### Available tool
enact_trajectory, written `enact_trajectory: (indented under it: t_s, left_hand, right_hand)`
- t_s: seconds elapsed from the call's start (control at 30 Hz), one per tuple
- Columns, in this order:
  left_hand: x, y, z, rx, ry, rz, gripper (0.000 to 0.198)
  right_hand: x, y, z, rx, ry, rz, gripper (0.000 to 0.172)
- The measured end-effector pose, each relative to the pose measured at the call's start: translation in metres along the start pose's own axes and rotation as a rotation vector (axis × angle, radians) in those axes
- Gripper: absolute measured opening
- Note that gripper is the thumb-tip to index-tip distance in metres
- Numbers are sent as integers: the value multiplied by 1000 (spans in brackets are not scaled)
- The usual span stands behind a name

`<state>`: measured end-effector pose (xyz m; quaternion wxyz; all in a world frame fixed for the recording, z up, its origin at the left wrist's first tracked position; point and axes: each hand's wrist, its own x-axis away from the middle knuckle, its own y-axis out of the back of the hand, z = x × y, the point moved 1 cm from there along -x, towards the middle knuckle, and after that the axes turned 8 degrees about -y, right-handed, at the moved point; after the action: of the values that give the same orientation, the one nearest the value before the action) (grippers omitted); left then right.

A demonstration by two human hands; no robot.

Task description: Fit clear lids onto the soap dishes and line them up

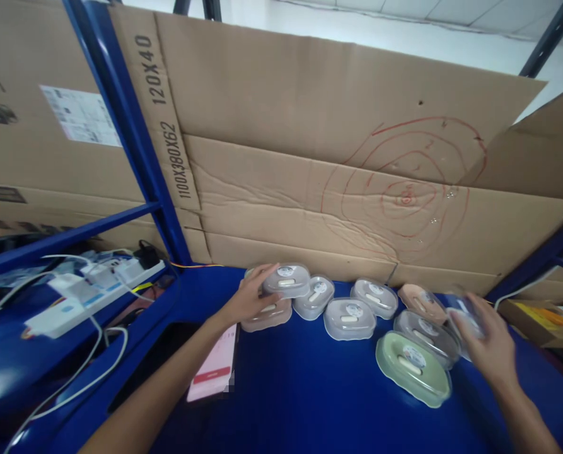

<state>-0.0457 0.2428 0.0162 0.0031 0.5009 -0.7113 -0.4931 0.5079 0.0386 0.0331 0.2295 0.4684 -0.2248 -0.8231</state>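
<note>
My left hand point(250, 297) is closed around the edge of an oval box with a clear lid point(288, 282), thumb and fingers on its left end. That box sits over a pinkish clear-lidded box point(268, 316) at the left of the group. At the far right, my right hand point(492, 340) grips another clear-lidded box point(468, 316), blurred by motion. Beside it are a grey box point(427, 337), a peach box point(422, 301) and a green box point(413, 369). The lids carry round stickers and pale bar-shaped pieces.
More grey clear-lidded boxes point(350, 318) stand mid-table. A phone with a lit pink screen point(212, 372) lies by my left forearm. White power strips point(92, 293) with cables are at left. A cardboard sheet point(285, 157) stands behind; an open carton point(541, 321) is at right.
</note>
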Motion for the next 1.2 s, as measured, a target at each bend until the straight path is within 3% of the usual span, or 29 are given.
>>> enact_trajectory:
  t_s: [0.1,0.17,0.23,0.3,0.4,0.5,0.57,0.73,0.8,0.9,1.0,1.2]
  left_hand:
    - [2,-1,-3,44,-10,-12,72]
    - [3,-1,-7,56,-15,-27,70]
    - [4,-1,-11,59,-16,-39,69]
    - [5,-2,-14,58,-10,-50,67]
    - [6,-5,-17,53,15,-66,64]
    - [7,-10,-20,32,48,-73,69]
    - [7,-12,-23,10,89,-70,78]
    - [11,-13,-25,57,97,-39,89]
    - [14,-13,-23,83,56,-16,101]
    - [18,-16,-18,118,29,-42,111]
    - [20,-18,-16,155,15,-80,101]
    - [17,-15,-21,38,-126,-42,65]
  right_hand:
    - [-9,-35,80,-77,309,392,57]
    - [-17,-64,128,-107,425,598,52]
    - [-24,-93,164,-70,462,700,47]
    - [-28,-115,184,-11,454,718,44]
    - [-28,-135,192,44,432,705,40]
    - [-19,-141,198,56,456,695,44]
    - [-8,-142,208,36,497,718,56]
    - [16,-147,241,-40,505,944,89]
    - [14,-150,249,-61,495,958,82]
    - [1,-154,254,-95,487,941,57]
    - [-12,-156,255,-170,482,941,42]
    - [-13,-151,250,-299,492,890,29]
